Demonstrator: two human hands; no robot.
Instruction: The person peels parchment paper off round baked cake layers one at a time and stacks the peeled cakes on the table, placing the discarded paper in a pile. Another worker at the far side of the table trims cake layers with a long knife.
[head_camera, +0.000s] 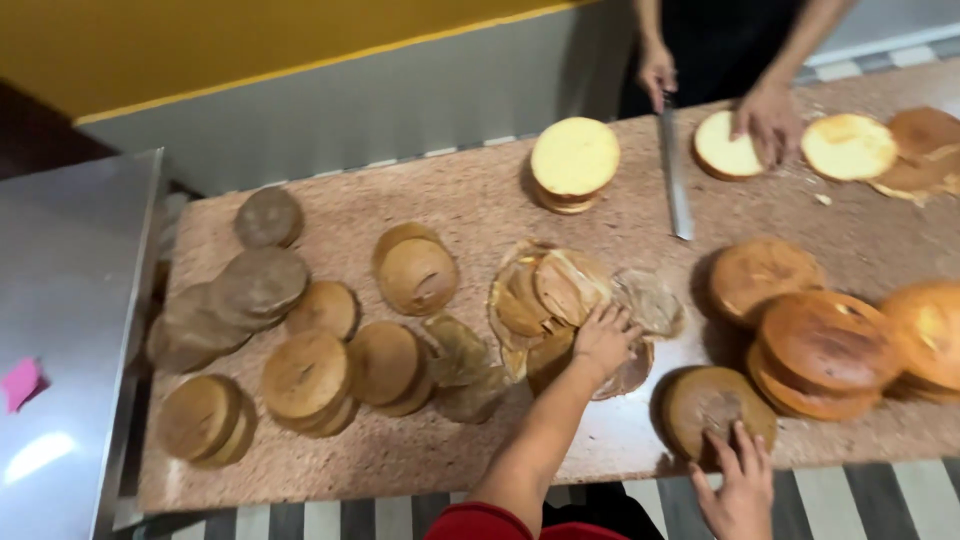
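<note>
A speckled stone table (420, 200) is backed by a grey wall (400, 100) topped with a yellow band (200, 40); striped floor (860, 500) is seen below, steel surface (60, 300) alongside.

You face speckled brown stone counter (420, 455): dark round cakes (300, 375) clustered at left, pile of trimmed crusts (545, 295) at centre, golden-brown cakes (825, 345) at right, pale sliced layers (574, 157) along far edge, long knife (676, 175) lying flat between them
</note>
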